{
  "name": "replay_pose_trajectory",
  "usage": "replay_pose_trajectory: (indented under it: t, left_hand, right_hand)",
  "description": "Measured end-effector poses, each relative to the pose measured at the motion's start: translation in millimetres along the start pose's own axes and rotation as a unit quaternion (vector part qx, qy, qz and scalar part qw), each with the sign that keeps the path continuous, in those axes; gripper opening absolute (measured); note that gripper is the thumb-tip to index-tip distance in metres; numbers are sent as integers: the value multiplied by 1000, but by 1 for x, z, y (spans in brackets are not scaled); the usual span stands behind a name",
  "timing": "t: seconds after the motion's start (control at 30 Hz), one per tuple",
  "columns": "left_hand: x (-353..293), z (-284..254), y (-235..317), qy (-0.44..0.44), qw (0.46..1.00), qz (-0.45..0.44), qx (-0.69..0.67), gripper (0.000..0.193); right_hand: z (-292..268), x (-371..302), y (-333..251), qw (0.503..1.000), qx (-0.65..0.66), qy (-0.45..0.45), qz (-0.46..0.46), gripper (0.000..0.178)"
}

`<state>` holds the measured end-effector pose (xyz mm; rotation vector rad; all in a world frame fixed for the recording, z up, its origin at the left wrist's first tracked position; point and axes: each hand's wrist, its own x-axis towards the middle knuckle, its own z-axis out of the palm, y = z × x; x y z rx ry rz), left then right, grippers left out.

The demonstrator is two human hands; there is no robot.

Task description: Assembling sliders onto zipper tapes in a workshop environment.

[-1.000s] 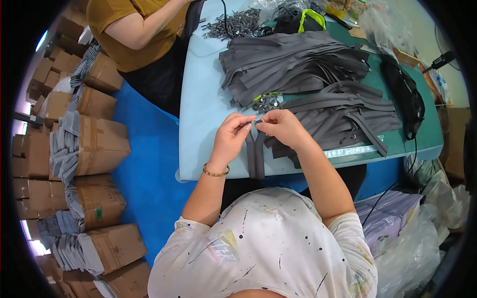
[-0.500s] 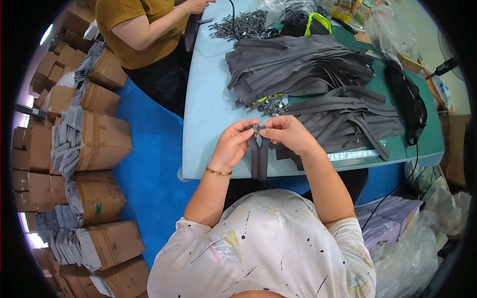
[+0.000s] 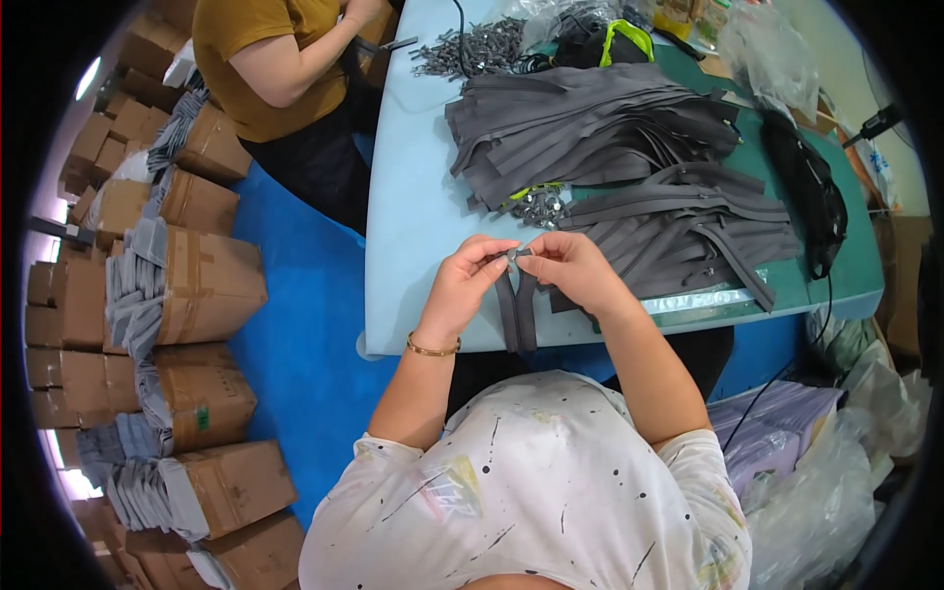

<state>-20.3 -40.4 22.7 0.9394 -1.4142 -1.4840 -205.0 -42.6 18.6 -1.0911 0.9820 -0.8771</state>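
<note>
A dark grey zipper hangs down in a narrow loop over the table's near edge. Its upper ends are pinched between the fingertips of my left hand and my right hand. A small shiny metal piece, which looks like a zipper slider, shows between the fingertips; the fingers partly cover it. Just beyond my hands lies a small heap of metal sliders. To the right of it, several loose grey zippers are spread out, with a thicker stack of grey zippers behind them.
The pale blue table carries a green mat on its right. A larger slider pile and a black pouch lie farther off. A co-worker in a mustard shirt is at the table's left side. Cardboard boxes line the left.
My fingertips have shifted slightly at the zipper's upper ends, and the two strips' tops stand a little differently. The co-worker's hand has moved left, toward their body.
</note>
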Motion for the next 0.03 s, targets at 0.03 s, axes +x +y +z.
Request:
replay_pose_trajectory:
  t: [0.03]
  left_hand:
    - [1,0,1,1,1000,4,-1,21]
  right_hand:
    - [1,1,4,999,12,8,-39,15]
